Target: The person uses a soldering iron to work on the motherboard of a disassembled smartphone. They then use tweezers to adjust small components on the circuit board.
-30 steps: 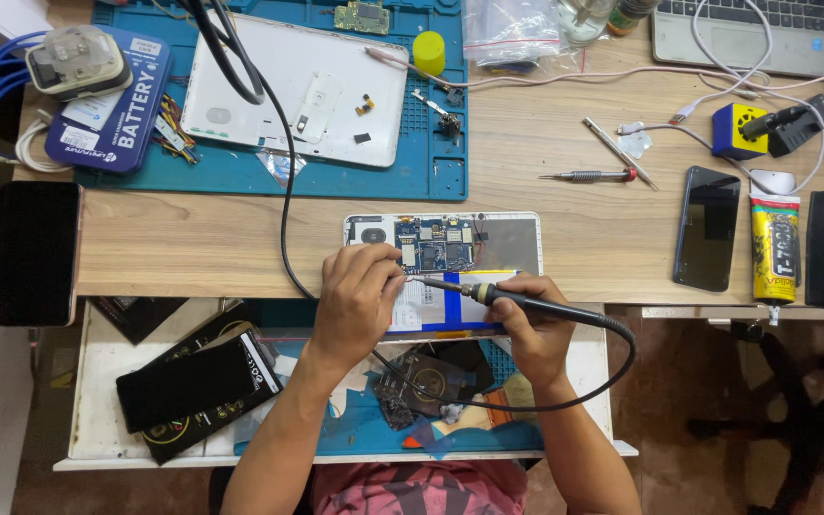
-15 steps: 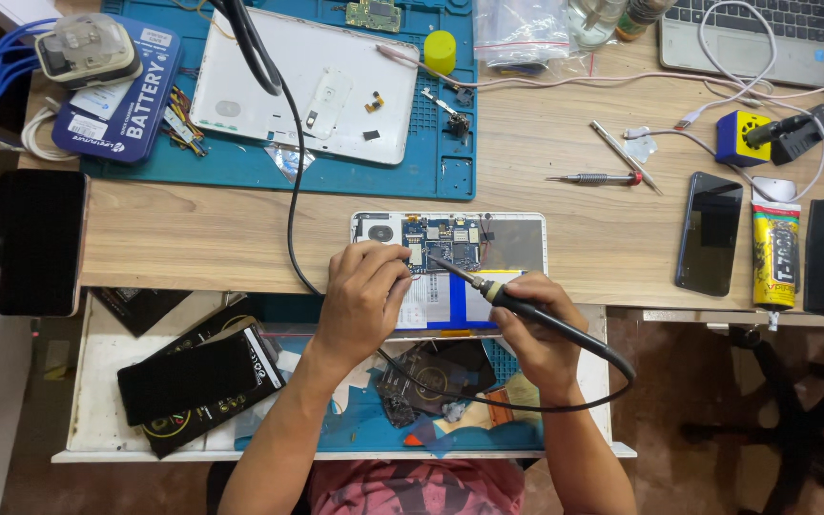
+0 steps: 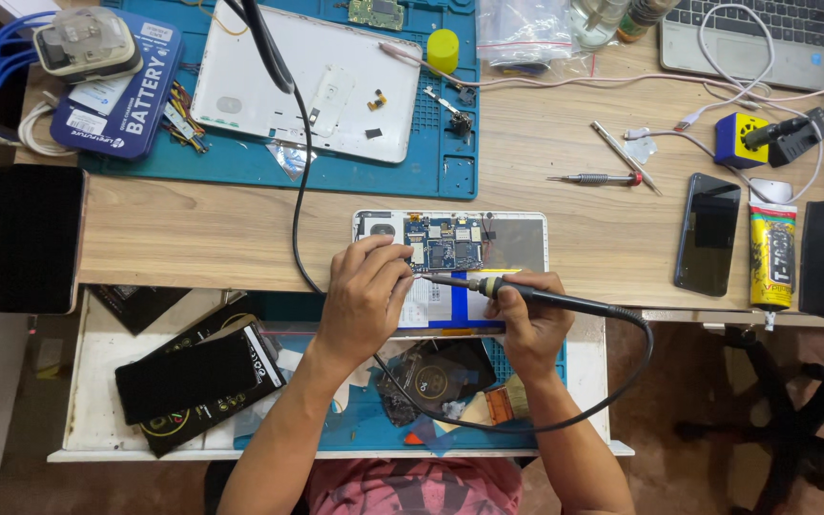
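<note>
A: We anchor on the opened tablet (image 3: 488, 250) at the desk's near edge. Circuit board (image 3: 442, 246) sits in its upper middle.

B: Right hand (image 3: 526, 319)?

A: Closed around the soldering iron (image 3: 517, 291), just below the tablet's right half. The iron's long axis runs right to left, tip touching the board's lower edge.

B: So the board lies up and left of that hand. Left hand (image 3: 366, 296)?

A: Nearer, over the tablet's left half, fingers curled at the board. We can't tell if it pinches anything.
</note>
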